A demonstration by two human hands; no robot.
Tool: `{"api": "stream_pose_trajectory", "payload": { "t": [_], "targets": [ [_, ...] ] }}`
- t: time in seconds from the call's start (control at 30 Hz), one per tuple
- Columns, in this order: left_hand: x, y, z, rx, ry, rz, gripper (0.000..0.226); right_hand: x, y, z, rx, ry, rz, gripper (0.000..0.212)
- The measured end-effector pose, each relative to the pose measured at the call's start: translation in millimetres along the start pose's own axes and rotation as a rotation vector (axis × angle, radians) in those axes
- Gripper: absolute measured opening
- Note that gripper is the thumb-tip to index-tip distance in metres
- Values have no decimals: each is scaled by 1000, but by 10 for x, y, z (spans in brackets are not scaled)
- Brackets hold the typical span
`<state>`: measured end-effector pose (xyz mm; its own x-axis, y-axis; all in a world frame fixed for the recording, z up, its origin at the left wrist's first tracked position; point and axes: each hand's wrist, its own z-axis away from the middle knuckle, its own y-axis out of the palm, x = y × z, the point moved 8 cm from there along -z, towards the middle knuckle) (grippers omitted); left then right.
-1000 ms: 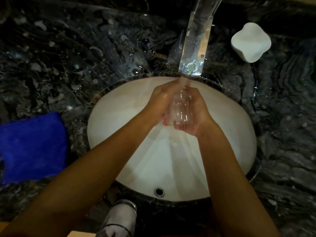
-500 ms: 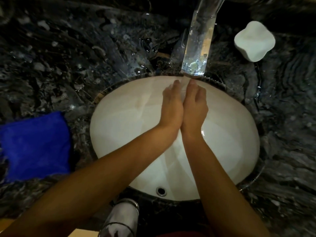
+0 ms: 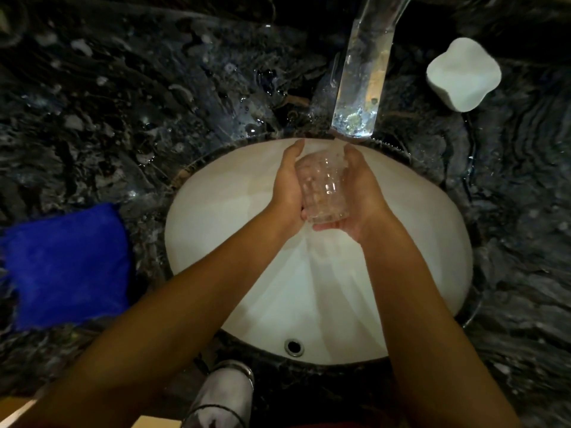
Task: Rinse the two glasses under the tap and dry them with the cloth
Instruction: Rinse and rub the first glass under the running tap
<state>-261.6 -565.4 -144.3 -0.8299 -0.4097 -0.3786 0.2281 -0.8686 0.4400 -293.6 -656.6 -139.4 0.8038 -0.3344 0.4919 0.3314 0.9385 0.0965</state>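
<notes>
Glass (image 3: 323,186) lies tilted between both hands, rim toward tap (image 3: 361,88).

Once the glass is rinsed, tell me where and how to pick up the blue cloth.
Pinch the cloth at its right edge, the side facing the sink, with the left hand, coming from above. It lies flat on the counter, so no side offers a grip underneath; that edge looks nearest, and both hands now hold the glass.
</notes>
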Motion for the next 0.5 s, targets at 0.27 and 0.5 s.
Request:
{"api": "stream_pose_trajectory", "payload": {
  "t": [0.27, 0.5],
  "targets": [
    [-121, -4, -56, 1, 14, -58, 54, 161, -71, 112, -393, -213, 185, 79],
    [-321, -17, -112, -216, 280, -250, 39, 64, 138, 319, -455, -405, 115, 45]
  ]
}}
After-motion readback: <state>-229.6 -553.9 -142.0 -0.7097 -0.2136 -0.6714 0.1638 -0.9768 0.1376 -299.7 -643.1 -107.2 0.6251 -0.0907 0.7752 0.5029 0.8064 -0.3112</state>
